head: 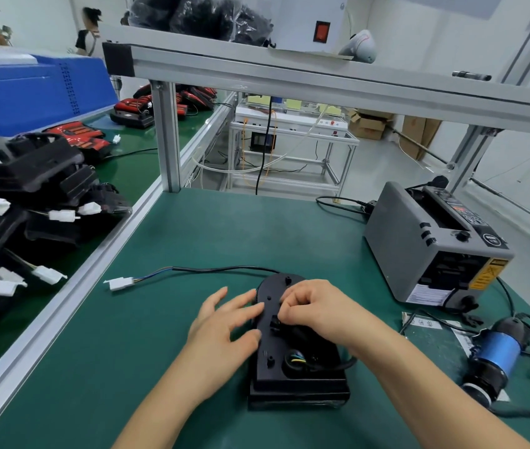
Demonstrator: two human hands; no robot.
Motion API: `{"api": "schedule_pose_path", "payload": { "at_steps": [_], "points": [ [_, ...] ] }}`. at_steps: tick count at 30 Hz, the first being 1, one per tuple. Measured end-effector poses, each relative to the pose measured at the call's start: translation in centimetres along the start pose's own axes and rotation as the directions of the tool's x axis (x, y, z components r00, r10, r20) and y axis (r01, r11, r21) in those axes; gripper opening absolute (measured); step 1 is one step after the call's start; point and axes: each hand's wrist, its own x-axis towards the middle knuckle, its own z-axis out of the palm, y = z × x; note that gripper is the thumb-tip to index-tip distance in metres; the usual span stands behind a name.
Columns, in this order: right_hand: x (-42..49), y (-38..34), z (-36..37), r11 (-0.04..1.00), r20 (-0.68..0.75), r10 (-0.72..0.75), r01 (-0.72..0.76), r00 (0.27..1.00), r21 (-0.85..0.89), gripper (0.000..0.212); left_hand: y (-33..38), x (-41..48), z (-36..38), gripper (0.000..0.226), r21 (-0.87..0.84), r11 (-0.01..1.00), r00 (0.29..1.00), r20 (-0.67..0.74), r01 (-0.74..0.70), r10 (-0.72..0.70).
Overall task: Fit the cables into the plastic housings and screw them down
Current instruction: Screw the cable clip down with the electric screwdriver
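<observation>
A black plastic housing (292, 377) lies flat on the green mat, open side up, with coloured wires coiled in its near recess. A black cable (224, 269) runs from its far end out to a white connector (121, 283) on the left. My left hand (224, 325) rests on the housing's left edge with straight, spread fingers. My right hand (315, 311) is over the middle of the housing, its fingers curled and pinching the cable at a small black clip (275, 322). What lies under that hand is hidden.
A grey tape dispenser (432, 247) stands at the right. A blue electric screwdriver (493, 354) with its cord lies near right. Several black housings with white connectors (30, 196) are piled at the left, beyond an aluminium rail (62, 299). A shelf frame (322, 79) spans overhead.
</observation>
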Motion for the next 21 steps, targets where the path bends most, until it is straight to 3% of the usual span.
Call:
{"api": "schedule_pose_path", "payload": {
  "at_steps": [3,13,21],
  "points": [
    [0.13,0.34,0.15,0.996,0.031,-0.006,0.009,0.999,-0.084,0.036,-0.15,-0.06,0.15,0.047,0.024,1.000,0.999,0.029,0.013,-0.014],
    [-0.31,0.22,0.63,0.975,0.033,-0.010,0.017,0.999,-0.220,0.023,-0.38,-0.09,0.29,0.048,0.021,1.000,1.000,0.008,0.016,-0.016],
    [-0.06,0.21,0.78,0.962,0.018,-0.032,0.035,0.999,-0.272,0.028,-0.40,-0.03,0.30,0.048,0.009,1.000,1.000,0.002,0.022,-0.022]
  ]
}}
